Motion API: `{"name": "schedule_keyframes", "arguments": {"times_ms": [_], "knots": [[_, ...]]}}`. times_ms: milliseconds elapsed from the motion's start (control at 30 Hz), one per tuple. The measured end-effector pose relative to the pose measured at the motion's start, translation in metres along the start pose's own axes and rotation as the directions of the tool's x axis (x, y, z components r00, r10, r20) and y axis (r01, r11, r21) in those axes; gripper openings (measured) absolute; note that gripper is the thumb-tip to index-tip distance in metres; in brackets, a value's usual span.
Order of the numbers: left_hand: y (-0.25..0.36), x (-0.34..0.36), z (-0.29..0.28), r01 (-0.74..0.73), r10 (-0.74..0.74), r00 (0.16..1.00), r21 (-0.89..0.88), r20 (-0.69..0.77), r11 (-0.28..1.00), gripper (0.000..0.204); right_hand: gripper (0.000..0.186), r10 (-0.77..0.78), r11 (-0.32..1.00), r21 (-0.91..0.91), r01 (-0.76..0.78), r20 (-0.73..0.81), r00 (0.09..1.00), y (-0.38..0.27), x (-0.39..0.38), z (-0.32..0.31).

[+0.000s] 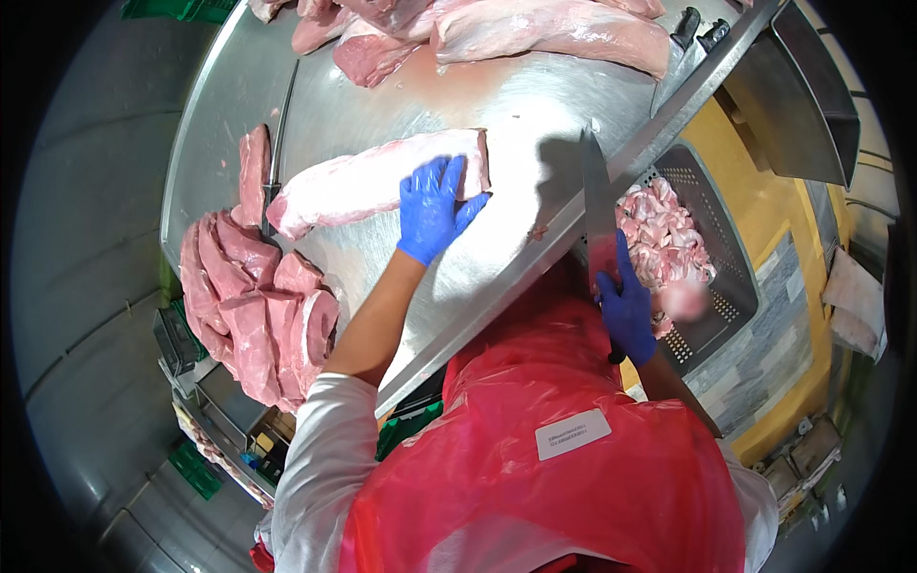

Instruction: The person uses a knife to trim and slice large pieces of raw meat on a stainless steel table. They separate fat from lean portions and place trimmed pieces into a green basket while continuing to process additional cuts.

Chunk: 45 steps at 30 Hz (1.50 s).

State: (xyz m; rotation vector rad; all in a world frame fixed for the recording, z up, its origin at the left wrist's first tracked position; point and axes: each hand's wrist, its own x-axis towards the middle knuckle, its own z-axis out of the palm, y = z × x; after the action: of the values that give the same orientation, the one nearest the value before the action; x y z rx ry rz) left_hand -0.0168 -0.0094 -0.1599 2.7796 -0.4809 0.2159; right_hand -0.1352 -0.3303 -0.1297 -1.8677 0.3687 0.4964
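Observation:
A long pale pork loin lies across the middle of the metal table. My left hand, in a blue glove, rests on its right end with the fingers stretched over the meat and the thumb apart. My right hand, also gloved in blue, is closed round the handle of a long knife. The blade points up and away, beyond the table's right edge, with the index finger along its base. Just right of that hand, a blurred pale pink lump shows over a grey crate holding meat trimmings.
Cut meat pieces are heaped at the table's left. Beside them lies a sharpening steel. More large loins line the far side, near dark-handled knives. A raised metal rim edges the table. A steel bin stands far right.

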Motion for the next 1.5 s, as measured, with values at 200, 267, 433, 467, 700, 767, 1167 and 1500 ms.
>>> {"name": "schedule_keyframes", "arguments": {"times_ms": [200,267,433,467,700,767,1167,1500], "knots": [[0.008,-0.006,0.018,0.127,-0.127,0.991,0.020,0.032,0.992,0.040,0.070,-0.170,0.985,0.036,0.168,0.030,0.985,0.009,0.029,0.022],[0.020,0.014,0.015,0.192,-0.193,0.980,0.039,0.044,0.981,0.027,0.072,-0.270,0.963,0.021,0.269,0.038,0.962,0.007,0.038,0.040],[0.011,0.032,0.038,0.273,-0.270,0.959,0.029,-0.083,0.962,0.020,0.072,-0.029,0.991,0.137,0.001,0.207,0.978,-0.030,0.045,0.066],[0.009,0.036,0.037,0.314,-0.314,0.944,-0.011,-0.100,0.949,0.019,0.072,-0.063,0.986,0.166,0.032,0.188,0.980,-0.032,0.048,0.071],[0.003,0.025,0.020,0.563,-0.724,0.685,-0.692,0.084,0.452,0.011,0.075,-0.275,0.939,0.243,0.245,0.098,0.957,-0.035,0.077,0.114],[0.006,0.023,0.018,0.541,-0.711,0.703,-0.669,0.026,0.510,0.011,0.075,-0.243,0.954,0.215,0.209,0.149,0.958,-0.053,0.093,0.120],[0.035,0.039,0.004,0.633,-0.746,0.665,-0.507,-0.033,0.586,0.021,0.076,-0.164,0.964,0.234,0.123,0.162,0.973,-0.080,0.121,0.143],[0.040,0.033,0.022,0.231,-0.397,0.791,-0.373,-0.466,0.899,0.010,0.055,-0.088,0.692,0.674,-0.257,0.433,0.897,-0.034,0.119,0.169]]}}
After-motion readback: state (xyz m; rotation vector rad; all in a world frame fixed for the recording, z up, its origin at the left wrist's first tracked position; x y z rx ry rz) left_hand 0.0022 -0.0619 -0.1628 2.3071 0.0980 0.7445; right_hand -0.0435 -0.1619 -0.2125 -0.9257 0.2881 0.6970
